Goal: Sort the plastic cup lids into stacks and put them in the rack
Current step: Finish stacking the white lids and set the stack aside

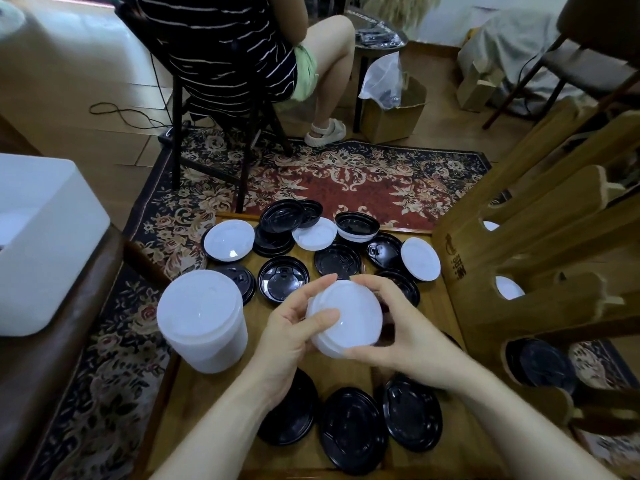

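Observation:
Both my hands hold a short stack of white lids (pixel 349 317) above the middle of the wooden table (pixel 349 372). My left hand (pixel 294 327) grips its left side, thumb on top. My right hand (pixel 391 327) curls round its right and lower edge. A tall stack of white lids (pixel 202 318) stands at the table's left edge. Black lids (pixel 283 276) and white lids (pixel 420 258) lie scattered at the far side. Three black lids (pixel 353 427) lie near me. The wooden rack (pixel 540 271) stands at the right, with white lids (pixel 508 287) and black lids (pixel 540 365) in its slots.
A white bin (pixel 45 237) sits on a dark surface at the left. A person in a striped top sits on a chair (pixel 221 98) beyond the table, on a patterned rug (pixel 346 178). A cardboard box with a plastic bag (pixel 394 105) stands further back.

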Demonstrator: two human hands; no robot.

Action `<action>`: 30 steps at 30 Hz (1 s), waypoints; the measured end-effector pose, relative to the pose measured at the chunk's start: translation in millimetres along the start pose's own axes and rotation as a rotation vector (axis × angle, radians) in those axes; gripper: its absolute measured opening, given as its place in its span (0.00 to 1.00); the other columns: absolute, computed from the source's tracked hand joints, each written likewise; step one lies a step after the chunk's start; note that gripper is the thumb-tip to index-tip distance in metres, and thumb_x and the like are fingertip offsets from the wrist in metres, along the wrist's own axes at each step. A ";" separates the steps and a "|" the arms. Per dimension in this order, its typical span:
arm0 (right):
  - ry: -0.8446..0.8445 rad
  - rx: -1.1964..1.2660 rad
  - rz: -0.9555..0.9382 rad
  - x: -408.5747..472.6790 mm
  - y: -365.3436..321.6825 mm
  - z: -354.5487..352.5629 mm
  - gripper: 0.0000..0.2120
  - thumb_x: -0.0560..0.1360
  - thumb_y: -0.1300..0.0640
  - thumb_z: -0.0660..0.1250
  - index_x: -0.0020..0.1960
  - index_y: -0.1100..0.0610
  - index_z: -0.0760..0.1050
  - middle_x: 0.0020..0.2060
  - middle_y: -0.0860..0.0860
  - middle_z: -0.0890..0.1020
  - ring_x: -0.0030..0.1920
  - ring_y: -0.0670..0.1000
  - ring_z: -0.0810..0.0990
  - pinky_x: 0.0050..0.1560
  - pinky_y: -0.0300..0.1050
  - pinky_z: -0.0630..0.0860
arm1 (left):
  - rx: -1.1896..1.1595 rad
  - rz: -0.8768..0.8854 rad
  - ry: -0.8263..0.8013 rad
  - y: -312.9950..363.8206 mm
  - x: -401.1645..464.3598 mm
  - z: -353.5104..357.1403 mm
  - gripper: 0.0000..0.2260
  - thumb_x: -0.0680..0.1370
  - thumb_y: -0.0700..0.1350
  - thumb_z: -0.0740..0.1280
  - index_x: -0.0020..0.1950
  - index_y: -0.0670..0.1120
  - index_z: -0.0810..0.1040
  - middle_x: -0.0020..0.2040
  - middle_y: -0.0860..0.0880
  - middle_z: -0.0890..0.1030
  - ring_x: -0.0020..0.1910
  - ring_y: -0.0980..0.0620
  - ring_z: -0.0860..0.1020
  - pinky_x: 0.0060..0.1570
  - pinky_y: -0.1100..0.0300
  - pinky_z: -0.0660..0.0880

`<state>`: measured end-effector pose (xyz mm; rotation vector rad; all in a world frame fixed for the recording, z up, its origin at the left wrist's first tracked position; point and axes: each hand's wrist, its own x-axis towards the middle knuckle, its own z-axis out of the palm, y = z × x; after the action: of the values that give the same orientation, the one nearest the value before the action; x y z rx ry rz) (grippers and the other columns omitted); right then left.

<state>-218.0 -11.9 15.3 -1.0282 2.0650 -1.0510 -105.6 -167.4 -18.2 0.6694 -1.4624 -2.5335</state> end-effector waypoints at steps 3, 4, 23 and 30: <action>0.154 0.098 0.088 14.0 15.7 -29.5 0.31 0.69 0.39 0.75 0.68 0.44 0.71 0.64 0.41 0.75 0.65 0.39 0.72 0.62 0.39 0.71 | -0.015 0.005 0.012 0.1 0.8 1.3 0.21 0.66 0.45 0.75 0.58 0.58 0.84 0.59 0.50 0.84 0.56 0.50 0.82 0.49 0.53 0.82; 0.268 0.062 0.136 21.8 28.0 -40.7 0.28 0.71 0.43 0.74 0.69 0.47 0.72 0.64 0.42 0.76 0.65 0.41 0.73 0.62 0.40 0.70 | -0.018 0.007 0.016 0.3 0.6 1.8 0.20 0.66 0.44 0.75 0.57 0.58 0.84 0.59 0.51 0.84 0.55 0.52 0.82 0.46 0.57 0.81; 0.460 -0.862 0.345 54.2 122.1 -69.6 0.04 0.73 0.58 0.71 0.45 0.59 0.81 0.43 0.55 0.81 0.51 0.59 0.76 0.41 0.49 0.67 | -0.045 -0.019 0.076 4.9 14.0 1.3 0.20 0.66 0.45 0.74 0.55 0.59 0.85 0.59 0.53 0.84 0.56 0.52 0.81 0.53 0.53 0.78; 0.513 -0.502 0.489 37.3 88.0 -74.7 0.09 0.78 0.49 0.67 0.51 0.54 0.79 0.47 0.50 0.81 0.51 0.54 0.77 0.48 0.51 0.75 | -0.050 -0.018 0.080 6.8 16.5 0.1 0.19 0.65 0.44 0.74 0.55 0.59 0.85 0.58 0.53 0.84 0.55 0.53 0.82 0.51 0.55 0.79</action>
<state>-327.2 19.6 -27.1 -0.4236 2.8979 -0.5858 -121.0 -176.3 -17.5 0.7698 -1.3685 -2.5160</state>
